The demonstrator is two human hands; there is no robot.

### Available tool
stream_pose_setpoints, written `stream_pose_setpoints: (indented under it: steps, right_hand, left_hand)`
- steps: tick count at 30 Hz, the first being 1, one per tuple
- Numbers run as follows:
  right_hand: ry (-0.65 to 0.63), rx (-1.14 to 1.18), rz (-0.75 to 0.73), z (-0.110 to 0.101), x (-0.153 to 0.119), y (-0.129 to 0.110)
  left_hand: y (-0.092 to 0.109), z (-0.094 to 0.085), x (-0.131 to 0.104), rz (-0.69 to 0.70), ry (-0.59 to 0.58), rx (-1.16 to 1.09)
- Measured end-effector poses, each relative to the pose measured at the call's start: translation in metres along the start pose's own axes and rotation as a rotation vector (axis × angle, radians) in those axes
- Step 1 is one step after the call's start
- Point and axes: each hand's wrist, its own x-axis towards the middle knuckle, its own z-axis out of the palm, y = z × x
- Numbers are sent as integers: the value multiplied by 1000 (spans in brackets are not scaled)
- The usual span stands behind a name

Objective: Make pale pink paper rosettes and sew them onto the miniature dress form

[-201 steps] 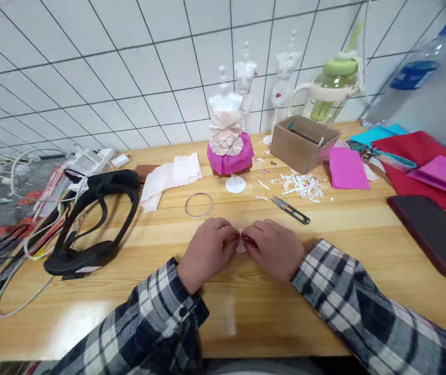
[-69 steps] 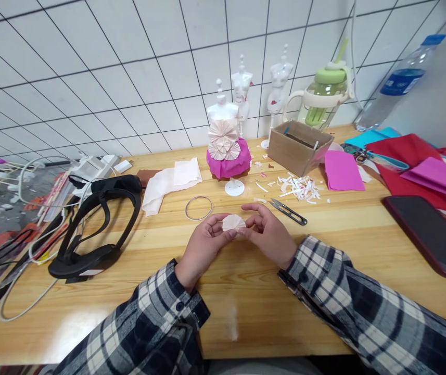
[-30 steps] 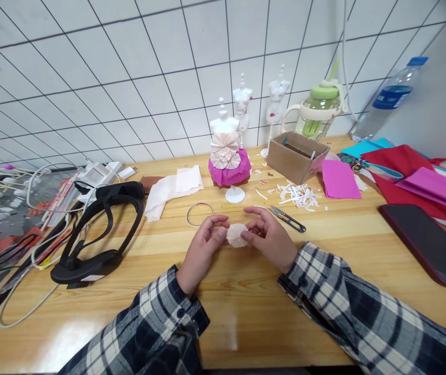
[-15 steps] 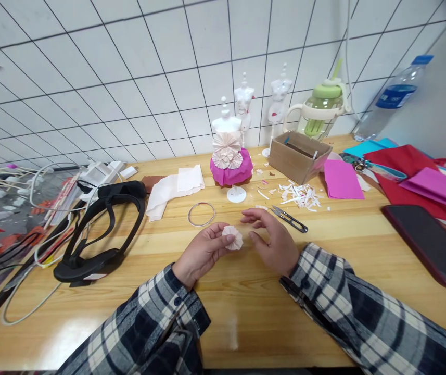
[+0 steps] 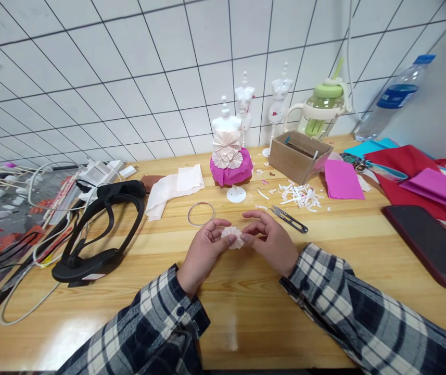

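A small pale pink pleated paper rosette [image 5: 232, 235] is held between both hands above the wooden table. My left hand [image 5: 206, 251] pinches its left edge between thumb and fingers. On the opposite edge, the thumb and fingertips of my right hand [image 5: 271, 240] close on the paper. Behind the hands stands a small white dress form [image 5: 226, 124] with pale pleated fans on its front and a puffed magenta paper skirt [image 5: 231, 171]. Thread snips [image 5: 290, 219] lie to the right of my right hand. Beyond my left hand is a thin ring [image 5: 201, 214].
Pale paper strips [image 5: 174, 188] lie back left, near a black headset [image 5: 101, 234]. Paper shreds [image 5: 300, 196], a cardboard box [image 5: 299, 156] and a magenta sheet [image 5: 343, 178] are at right. Farther right are a phone [image 5: 431, 245], a green-lidded cup [image 5: 322, 109] and a bottle [image 5: 394, 99].
My right hand has moved in to the left and taken hold of the rosette's right edge. My left hand keeps its hold, and the rosette now looks more tilted.
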Motion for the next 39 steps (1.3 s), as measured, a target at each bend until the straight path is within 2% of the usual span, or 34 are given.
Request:
stream_pose_setpoints:
  steps: [8, 14, 17, 20, 22, 24, 27, 30, 36, 39]
  right_hand:
    - [21, -124, -65, -8, 4, 4]
    - [-91, -346, -196, -8, 1, 5]
    - [-110, -412, -253, -11, 2, 1]
    - [-54, -608, -332, -31, 11, -5]
    - [68, -910, -337, -52, 19, -7]
    - [174, -1191, -231, -72, 25, -7]
    - [242, -1407, -51, -88, 27, -2]
    - [233, -1452, -2, -88, 26, 3]
    - [145, -1395, -49, -84, 29, 2]
    - [214, -1302, -107, -81, 28, -3]
  left_hand:
    - [3, 4, -2, -17, -106, 104]
    - [4, 3, -4, 9, -95, 297]
    - [3, 2, -3, -3, -93, 299]
    - [2, 0, -1, -4, -39, 205]
    - [2, -3, 1, -20, -1, 119]
    - [2, -4, 2, -53, 26, 23]
    - [2, -6, 2, -96, 46, -106]
    - [2, -8, 2, -125, 39, -169]
    - [2, -8, 3, -139, 19, -259]
    - [2, -7, 2, -115, 18, -255]
